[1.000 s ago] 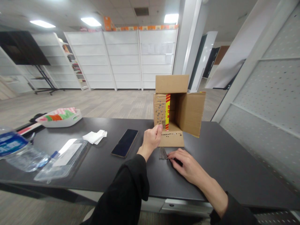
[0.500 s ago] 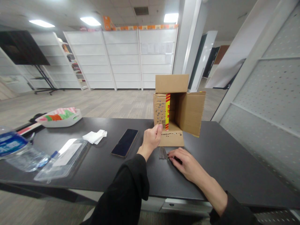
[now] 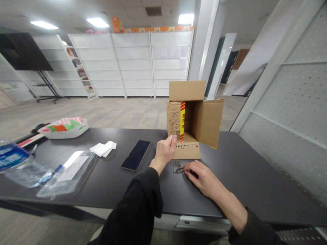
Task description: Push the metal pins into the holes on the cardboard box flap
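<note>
My left hand (image 3: 166, 149) is closed in a fist, thumb uppermost, just in front of an open cardboard box (image 3: 195, 119); whatever it may hold is hidden. Several thin metal nails or screws (image 3: 177, 166) lie side by side in a row on the dark table, near the box's lower flap (image 3: 187, 153). At the right end of that row, the curled fingertips of my right hand (image 3: 200, 175) touch the table and are drawn together. Anything between them is too small to make out. Round metal heads and dark holes dot the box's left flap (image 3: 173, 119) and lower flap.
To the left of my hands lie a phone (image 3: 136, 155), folded white tissue (image 3: 103, 148), a clear plastic case (image 3: 68, 175) and a water bottle (image 3: 22, 163) on its side. A white basket (image 3: 66, 132) stands farther back. The perforated panel (image 3: 301, 112) borders the right side.
</note>
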Tool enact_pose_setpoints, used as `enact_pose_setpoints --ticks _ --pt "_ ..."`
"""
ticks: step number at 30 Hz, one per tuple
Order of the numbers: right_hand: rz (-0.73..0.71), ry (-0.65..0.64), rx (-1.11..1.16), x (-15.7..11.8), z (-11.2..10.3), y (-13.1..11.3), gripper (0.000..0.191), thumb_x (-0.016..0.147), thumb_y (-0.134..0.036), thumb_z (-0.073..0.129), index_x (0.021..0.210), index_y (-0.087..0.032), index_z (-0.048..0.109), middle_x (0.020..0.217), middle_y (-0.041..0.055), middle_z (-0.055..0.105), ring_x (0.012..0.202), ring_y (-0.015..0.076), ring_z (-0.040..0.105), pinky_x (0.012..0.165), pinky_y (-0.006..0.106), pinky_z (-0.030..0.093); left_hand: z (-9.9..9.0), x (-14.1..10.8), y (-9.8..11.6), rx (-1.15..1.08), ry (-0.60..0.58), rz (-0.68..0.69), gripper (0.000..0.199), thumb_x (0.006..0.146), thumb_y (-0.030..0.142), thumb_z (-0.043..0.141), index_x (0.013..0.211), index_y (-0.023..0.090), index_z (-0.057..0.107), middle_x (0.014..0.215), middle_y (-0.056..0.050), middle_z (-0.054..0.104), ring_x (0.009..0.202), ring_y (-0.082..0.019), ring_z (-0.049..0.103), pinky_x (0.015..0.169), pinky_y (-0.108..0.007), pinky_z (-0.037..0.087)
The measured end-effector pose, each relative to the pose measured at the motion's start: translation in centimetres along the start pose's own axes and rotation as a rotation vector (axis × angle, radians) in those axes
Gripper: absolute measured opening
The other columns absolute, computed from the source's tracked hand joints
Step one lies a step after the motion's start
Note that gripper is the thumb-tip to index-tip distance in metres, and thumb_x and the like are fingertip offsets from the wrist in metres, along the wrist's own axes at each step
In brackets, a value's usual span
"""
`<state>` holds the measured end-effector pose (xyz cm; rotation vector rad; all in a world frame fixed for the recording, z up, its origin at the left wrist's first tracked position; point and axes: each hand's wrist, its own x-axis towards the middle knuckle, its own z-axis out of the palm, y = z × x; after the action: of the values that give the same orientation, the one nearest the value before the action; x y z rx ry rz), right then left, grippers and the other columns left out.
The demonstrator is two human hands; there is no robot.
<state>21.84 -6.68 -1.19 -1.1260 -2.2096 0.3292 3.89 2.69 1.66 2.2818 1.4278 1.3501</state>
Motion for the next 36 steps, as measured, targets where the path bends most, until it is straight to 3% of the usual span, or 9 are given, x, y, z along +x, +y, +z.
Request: enact_pose_setpoints --ticks 23,31,36 --pt "0.059 0.051 0.060 0.0 -0.5 0.1 0.012 0.094 -0.022 0.051 0.096 -0.022 0.063 0.097 0.0067 0.068 0.089 0.0191 0.063 0.082 0.034 0.051 0.1 0.0 -0.1 -0.008 -0.007 -0.002 0.046 0.101 0.041 0.026 0.075 0.019 0.057 0.059 -0.002 0.058 0.053 -0.012 0.053 0.055 -0.025 0.028" --pt "0.052 0.118 0.006 2.8 -2.8 0.6 0.015 0.093 -0.024 0.050 0.092 -0.021 0.065 0.092 0.0060 0.069 0.085 0.0192 0.064 0.079 0.034 0.051 0.0 0.0 -0.1 -0.024 -0.032 -0.032 0.047 0.101 0.043 0.024 0.080 0.019 0.059 0.063 -0.003 0.061 0.057 -0.013 0.058 0.056 -0.024 0.035" --pt "0.141 0.231 -0.067 5.1 -2.9 1.8 0.015 0.091 -0.026 0.051 0.091 -0.020 0.065 0.088 0.0059 0.068 0.080 0.0192 0.063 0.071 0.032 0.049 0.1 0.1 -0.2 -0.041 -0.031 -0.036 0.046 0.101 0.043 0.024 0.081 0.019 0.058 0.065 -0.003 0.063 0.057 -0.013 0.059 0.056 -0.023 0.036"
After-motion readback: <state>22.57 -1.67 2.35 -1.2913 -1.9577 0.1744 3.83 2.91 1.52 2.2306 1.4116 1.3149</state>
